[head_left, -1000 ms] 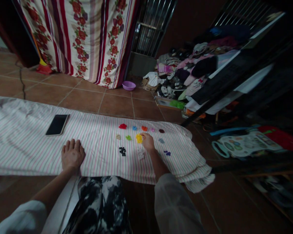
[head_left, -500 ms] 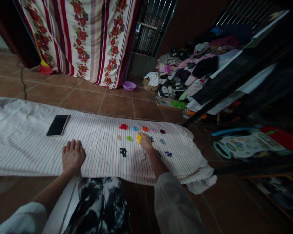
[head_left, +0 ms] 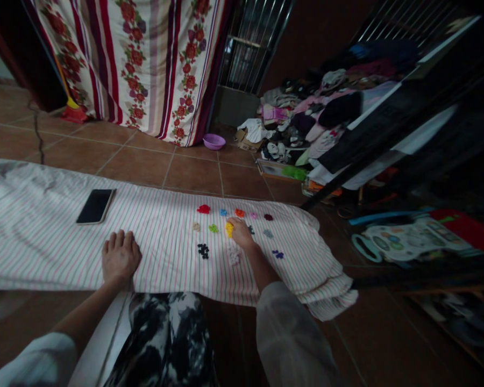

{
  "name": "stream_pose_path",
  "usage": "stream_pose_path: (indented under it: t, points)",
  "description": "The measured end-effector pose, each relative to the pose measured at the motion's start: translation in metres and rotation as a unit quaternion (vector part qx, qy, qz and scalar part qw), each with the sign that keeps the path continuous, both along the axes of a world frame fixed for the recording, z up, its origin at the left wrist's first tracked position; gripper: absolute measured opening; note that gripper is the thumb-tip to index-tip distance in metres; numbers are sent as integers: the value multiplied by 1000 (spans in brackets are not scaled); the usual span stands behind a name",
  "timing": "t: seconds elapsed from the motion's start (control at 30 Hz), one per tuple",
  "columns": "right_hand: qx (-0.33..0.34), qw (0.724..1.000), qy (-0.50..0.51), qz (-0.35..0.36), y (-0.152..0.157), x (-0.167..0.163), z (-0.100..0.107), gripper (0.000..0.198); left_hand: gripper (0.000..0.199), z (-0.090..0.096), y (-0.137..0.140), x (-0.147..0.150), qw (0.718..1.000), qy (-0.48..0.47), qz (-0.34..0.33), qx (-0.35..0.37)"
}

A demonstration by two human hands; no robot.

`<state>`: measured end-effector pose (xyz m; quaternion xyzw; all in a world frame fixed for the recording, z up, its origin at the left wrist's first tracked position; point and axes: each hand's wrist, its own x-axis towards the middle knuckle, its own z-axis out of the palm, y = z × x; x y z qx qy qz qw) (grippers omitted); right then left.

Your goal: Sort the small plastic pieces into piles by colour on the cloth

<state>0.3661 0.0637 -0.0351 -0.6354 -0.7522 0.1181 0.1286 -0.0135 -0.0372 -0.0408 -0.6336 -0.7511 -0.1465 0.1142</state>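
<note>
My left hand (head_left: 121,255) lies flat on the striped cloth (head_left: 161,242), fingers stretched out, holding nothing. A phone (head_left: 95,207) with a dark screen lies beyond it. My right hand (head_left: 241,232) is at a small pile of yellow pieces (head_left: 229,230), its curled fingers touching them; the fingertips are partly hidden. Around it sit little piles sorted by colour: red (head_left: 204,209), blue (head_left: 223,212), orange (head_left: 239,213), pink (head_left: 253,215), maroon (head_left: 268,217), beige (head_left: 196,227), lime green (head_left: 213,228), grey (head_left: 268,233), black (head_left: 203,251), pale (head_left: 234,256) and purple (head_left: 278,254). A dark pile is half covered by my hand.
Tiled floor (head_left: 141,161) surrounds the cloth-covered surface. Behind stand a flowered curtain (head_left: 157,70), a purple basin (head_left: 214,142) and a heap of clothes (head_left: 306,113). A dark slanted bar (head_left: 339,185) rises at the right, near a colourful plastic item (head_left: 411,239).
My right hand stays at the yellow pile, its fingers shifted slightly, with more of the yellow showing below them. My left hand has not moved.
</note>
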Motion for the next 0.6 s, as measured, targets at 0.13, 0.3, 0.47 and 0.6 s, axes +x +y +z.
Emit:
stream_pose_path:
  t: [0.13,0.3,0.47,0.6]
  points:
    - [-8,1000,-4,28,0,-2,2,48,46,0,0,0,1000,-2,0,5]
    - [46,999,15,23,-5,-5,6,45,46,0,1,0,1000,-9,7,3]
    - [125,989,61,57,-20,-26,6,40,45,-1,1,0,1000,-16,8,2]
    - [109,991,63,42,-31,-47,2,38,45,0,0,0,1000,-11,1,11]
